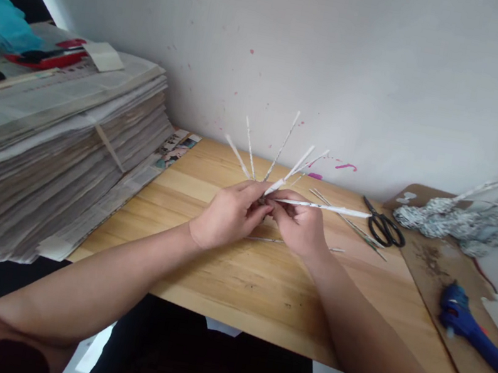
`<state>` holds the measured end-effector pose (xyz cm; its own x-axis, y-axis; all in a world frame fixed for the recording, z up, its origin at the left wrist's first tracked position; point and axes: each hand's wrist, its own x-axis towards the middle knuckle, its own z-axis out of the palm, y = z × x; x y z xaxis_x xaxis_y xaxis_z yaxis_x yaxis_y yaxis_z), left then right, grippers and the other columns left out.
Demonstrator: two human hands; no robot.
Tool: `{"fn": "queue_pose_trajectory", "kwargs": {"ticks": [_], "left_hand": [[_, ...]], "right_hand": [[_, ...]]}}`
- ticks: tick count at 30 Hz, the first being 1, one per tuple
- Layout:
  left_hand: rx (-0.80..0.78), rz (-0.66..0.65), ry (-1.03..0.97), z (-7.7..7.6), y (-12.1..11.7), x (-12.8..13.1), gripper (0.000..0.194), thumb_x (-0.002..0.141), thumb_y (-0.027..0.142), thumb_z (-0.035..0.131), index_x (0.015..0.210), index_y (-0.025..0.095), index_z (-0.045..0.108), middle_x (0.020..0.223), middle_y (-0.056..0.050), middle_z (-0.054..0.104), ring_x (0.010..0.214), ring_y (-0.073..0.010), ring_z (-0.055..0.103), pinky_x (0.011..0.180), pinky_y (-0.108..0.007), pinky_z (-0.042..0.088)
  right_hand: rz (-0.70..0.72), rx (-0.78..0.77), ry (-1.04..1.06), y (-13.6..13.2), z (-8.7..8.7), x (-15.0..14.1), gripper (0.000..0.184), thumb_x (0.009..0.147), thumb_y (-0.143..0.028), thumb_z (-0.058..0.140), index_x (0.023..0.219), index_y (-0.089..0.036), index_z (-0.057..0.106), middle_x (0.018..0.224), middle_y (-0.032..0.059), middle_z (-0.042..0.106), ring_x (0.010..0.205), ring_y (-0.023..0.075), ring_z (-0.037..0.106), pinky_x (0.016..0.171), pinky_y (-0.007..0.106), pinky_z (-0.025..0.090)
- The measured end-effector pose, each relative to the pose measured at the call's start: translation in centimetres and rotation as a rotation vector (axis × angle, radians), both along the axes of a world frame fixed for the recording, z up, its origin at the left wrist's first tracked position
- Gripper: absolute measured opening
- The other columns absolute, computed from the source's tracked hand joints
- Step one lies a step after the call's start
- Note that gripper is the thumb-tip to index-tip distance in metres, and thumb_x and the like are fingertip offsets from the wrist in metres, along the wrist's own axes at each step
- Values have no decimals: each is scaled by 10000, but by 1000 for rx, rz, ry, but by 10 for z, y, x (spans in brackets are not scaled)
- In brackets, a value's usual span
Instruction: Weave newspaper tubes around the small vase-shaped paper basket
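Over the middle of the wooden table, my left hand [229, 216] and my right hand [300, 224] meet, fingers closed around the base of a bundle of rolled paper sticks [283, 143]. Several of its white, speckled sticks fan upward and outward from between the hands. One long paper stick [335, 210] juts out to the right above my right hand. The joint where the sticks come together is mostly covered by my fingers. Beneath the hands, another thin paper stick [338, 250] lies on the tabletop.
A tall stack of newspapers [109, 137] borders the left, with a red-handled tool [50, 59] on top. To the right are loose sticks [356, 229], black scissors [383, 225], a blue glue gun [469, 322] on cardboard [435, 272], and a woven paper piece [453, 219]. A wall [345, 69] stands behind.
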<state>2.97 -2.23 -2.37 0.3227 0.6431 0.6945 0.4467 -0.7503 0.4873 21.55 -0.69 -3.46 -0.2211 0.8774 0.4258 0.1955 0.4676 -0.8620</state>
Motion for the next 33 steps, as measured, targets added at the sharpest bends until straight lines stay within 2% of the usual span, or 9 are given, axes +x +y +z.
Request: {"fn": "queue_pose_trajectory", "kwargs": {"ticks": [2, 4, 10, 13, 17, 22, 29, 33], "left_hand": [[10, 16, 19, 2, 1, -2, 221, 940, 159, 693, 1159, 165, 721, 952, -65, 779, 795, -157, 722, 743, -275, 601], [-5, 13, 15, 4, 3, -4, 148, 929, 171, 718, 1074, 172, 747, 924, -58, 786, 819, -171, 733, 753, -286, 599], [-138, 35, -52, 3, 10, -9, 259, 883, 129, 757, 1137, 178, 750, 1026, -68, 816, 875, -183, 759, 803, -309, 601], [-204, 37, -97, 5, 10, -10, 301, 852, 107, 786, 1146, 159, 744, 997, -67, 817, 869, -177, 763, 779, -289, 591], [-230, 5, -140, 9, 10, -9, 225, 836, 108, 805, 1048, 158, 750, 940, -48, 813, 823, -154, 753, 723, -255, 565], [-193, -4, -120, 11, 12, -10, 75, 849, 162, 810, 898, 167, 754, 838, -27, 790, 769, -141, 714, 692, -250, 530], [-238, 10, -171, 4, 22, -13, 106, 853, 259, 784, 826, 173, 729, 772, -27, 721, 674, -124, 618, 600, -244, 470], [-346, -48, -258, 3, 27, -15, 127, 845, 288, 760, 829, 172, 709, 779, -26, 702, 668, -126, 597, 603, -248, 470]], "right_hand": [[-20, 10, -6, 0, -2, -1, 77, 891, -271, 715, 918, -234, 777, 950, 47, 806, 890, 220, 752, 849, 383, 600], [-19, 9, -5, 0, -5, -1, 91, 891, -271, 718, 949, -239, 780, 974, 48, 809, 901, 223, 756, 852, 394, 608], [28, 8, -17, 0, -7, 2, 165, 955, -312, 678, 1069, -254, 782, 1058, 58, 803, 924, 204, 757, 820, 384, 627], [13, -22, 35, 0, -4, 2, 149, 946, -325, 694, 1044, -235, 762, 1019, 59, 799, 877, 188, 761, 789, 361, 627], [29, -97, 134, 1, -2, 1, 170, 888, -358, 765, 985, -225, 721, 933, 45, 801, 841, 182, 769, 802, 360, 635], [34, -82, 108, 0, -2, 1, 185, 902, -377, 752, 996, -222, 714, 945, 52, 802, 848, 183, 770, 815, 369, 631], [-91, 32, 134, 4, -6, 4, 190, 900, -331, 738, 994, -253, 593, 897, 12, 763, 807, 175, 745, 773, 356, 608], [-171, 46, 119, 6, -5, 3, 168, 860, -292, 747, 870, -243, 586, 895, 13, 755, 790, 163, 722, 702, 316, 570]]}}
